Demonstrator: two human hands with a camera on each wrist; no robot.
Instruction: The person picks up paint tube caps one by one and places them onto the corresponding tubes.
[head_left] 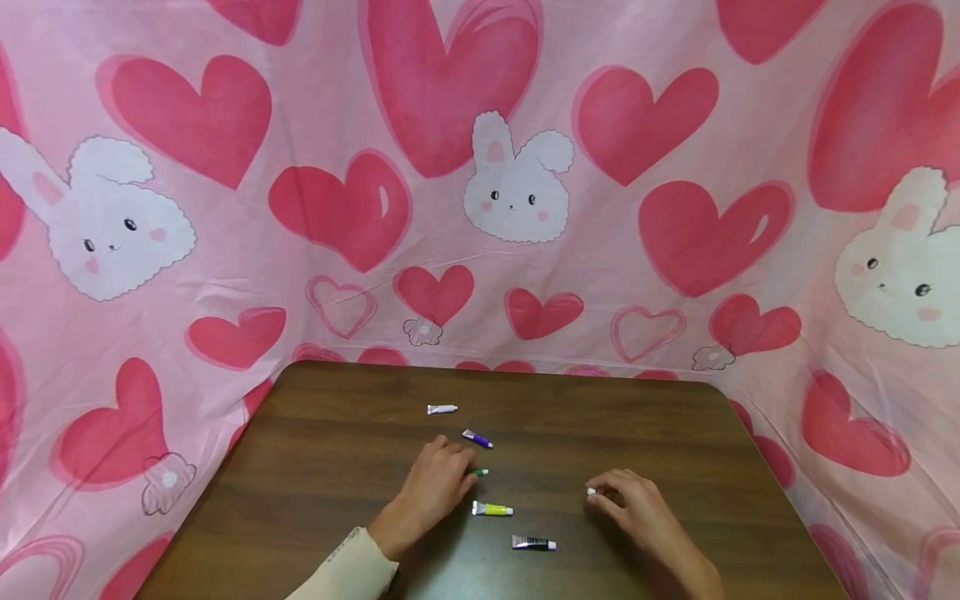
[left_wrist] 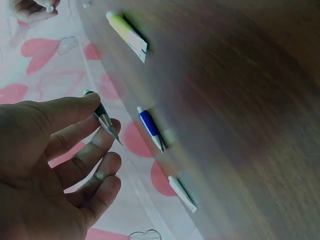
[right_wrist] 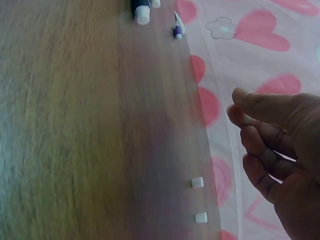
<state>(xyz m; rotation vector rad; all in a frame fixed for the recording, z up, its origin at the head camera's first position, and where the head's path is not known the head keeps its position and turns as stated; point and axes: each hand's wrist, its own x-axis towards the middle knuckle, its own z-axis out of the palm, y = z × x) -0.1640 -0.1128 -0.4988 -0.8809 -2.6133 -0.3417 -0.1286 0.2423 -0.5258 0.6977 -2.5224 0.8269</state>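
My left hand [head_left: 437, 481] pinches a small green paint tube [left_wrist: 103, 114] between thumb and fingertips; its silver crimped end points away from the thumb in the left wrist view, and its white tip shows past the fingers in the head view. To the right, my right hand [head_left: 641, 507] pinches a small white cap [head_left: 592, 492] at its fingertips; the thumb hides it in the right wrist view. Around the left hand lie a white paint tube [head_left: 442, 409], a purple one [head_left: 477, 438], a yellow one [head_left: 493, 509] and a black one [head_left: 534, 543].
Two loose white caps, one cap [right_wrist: 197, 182] and another cap [right_wrist: 201, 217], rest on the brown wooden table [head_left: 360, 400] beside the right hand. A pink cloth [head_left: 600, 267] printed with hearts and rabbits hangs around the table's back and sides.
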